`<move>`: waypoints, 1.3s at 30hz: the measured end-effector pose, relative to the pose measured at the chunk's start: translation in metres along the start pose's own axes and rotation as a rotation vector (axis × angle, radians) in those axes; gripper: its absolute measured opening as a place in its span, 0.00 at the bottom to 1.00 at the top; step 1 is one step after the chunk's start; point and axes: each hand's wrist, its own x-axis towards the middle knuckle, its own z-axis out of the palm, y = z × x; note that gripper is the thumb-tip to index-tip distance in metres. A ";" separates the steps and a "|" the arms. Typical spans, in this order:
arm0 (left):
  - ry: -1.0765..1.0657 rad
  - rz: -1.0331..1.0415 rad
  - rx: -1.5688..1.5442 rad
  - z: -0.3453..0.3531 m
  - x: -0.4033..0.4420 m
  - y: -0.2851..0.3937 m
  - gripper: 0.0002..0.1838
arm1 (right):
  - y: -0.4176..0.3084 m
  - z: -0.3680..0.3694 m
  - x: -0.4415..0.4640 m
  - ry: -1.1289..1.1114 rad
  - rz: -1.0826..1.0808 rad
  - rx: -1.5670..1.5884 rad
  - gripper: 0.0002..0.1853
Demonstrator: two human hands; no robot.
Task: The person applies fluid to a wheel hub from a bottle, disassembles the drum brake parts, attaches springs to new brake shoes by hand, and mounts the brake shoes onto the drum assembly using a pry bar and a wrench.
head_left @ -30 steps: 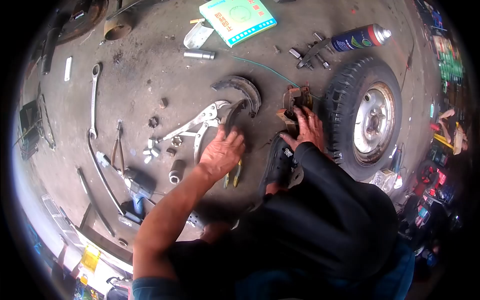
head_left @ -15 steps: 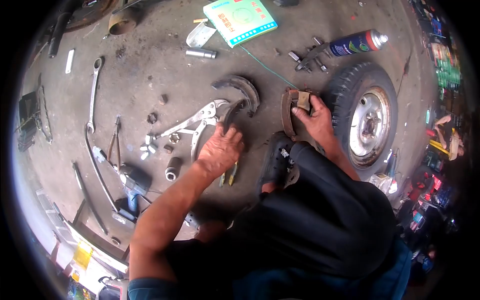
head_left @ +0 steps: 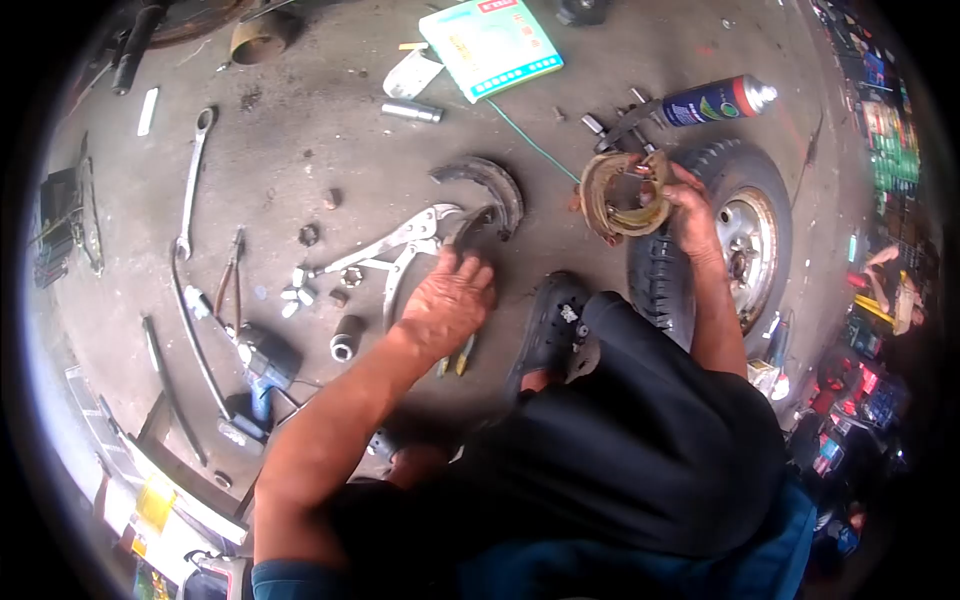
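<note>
On the left, my left hand (head_left: pixel 448 300) is closed on the lower end of a dark curved brake shoe (head_left: pixel 466 228). Another dark brake shoe (head_left: pixel 495 185) lies on the floor just beyond it, and locking pliers (head_left: pixel 405 235) lie against the held one. Over by the tyre, my right hand (head_left: pixel 692 222) grips a pair of rusty brake shoes (head_left: pixel 605 200), which form a rough ring above the floor. Part of the ring's right side is covered by my fingers. Small pliers (head_left: pixel 460 357) lie partly under my left wrist.
A wheel with its tyre (head_left: pixel 735 245) lies at right, close to my right forearm. Beyond are a spray can (head_left: pixel 715 100), metal parts (head_left: pixel 625 125) and a green box (head_left: pixel 492 45). To the left are a combination wrench (head_left: pixel 195 180), a socket (head_left: pixel 346 338), several nuts and a blue power tool (head_left: pixel 263 370).
My right hand has lifted the rusty brake shoes off the floor and turned them, so they show as a ring. My left hand stays nearly in place.
</note>
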 end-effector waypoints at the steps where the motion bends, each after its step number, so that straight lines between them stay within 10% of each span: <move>1: -0.011 0.011 0.061 0.001 0.000 0.000 0.18 | -0.013 0.007 -0.003 -0.044 0.045 0.018 0.29; 9: 0.101 0.060 -0.051 -0.006 -0.007 -0.005 0.15 | 0.000 0.000 0.005 -0.031 0.052 -0.710 0.38; 13: 0.423 -0.264 -0.678 -0.036 -0.033 -0.022 0.20 | -0.003 0.002 0.007 0.126 0.029 -0.750 0.37; 15: 0.399 -0.517 -1.456 -0.050 -0.042 -0.034 0.24 | -0.008 0.016 0.007 0.245 0.019 -0.769 0.35; 17: 0.300 -0.763 -1.504 -0.068 -0.046 -0.052 0.24 | -0.004 0.022 0.012 0.351 -0.100 -0.881 0.32; 22: 0.400 -0.501 -2.229 -0.008 -0.055 -0.077 0.28 | -0.011 0.065 0.009 0.475 -0.597 -1.220 0.25; 25: 0.415 -0.527 -2.328 0.006 -0.057 -0.075 0.27 | 0.000 0.094 0.001 0.228 -0.715 -1.082 0.22; 27: 0.446 -0.530 -2.320 0.008 -0.056 -0.072 0.30 | 0.005 0.125 -0.017 -0.168 -0.248 -0.642 0.23; 34: 0.463 -0.445 -2.366 -0.011 -0.054 -0.080 0.33 | 0.021 0.172 -0.050 -0.661 -0.241 -0.645 0.32; 39: 0.435 -0.460 -2.348 -0.010 -0.052 -0.081 0.35 | 0.049 0.178 -0.057 -0.487 -0.371 -0.566 0.21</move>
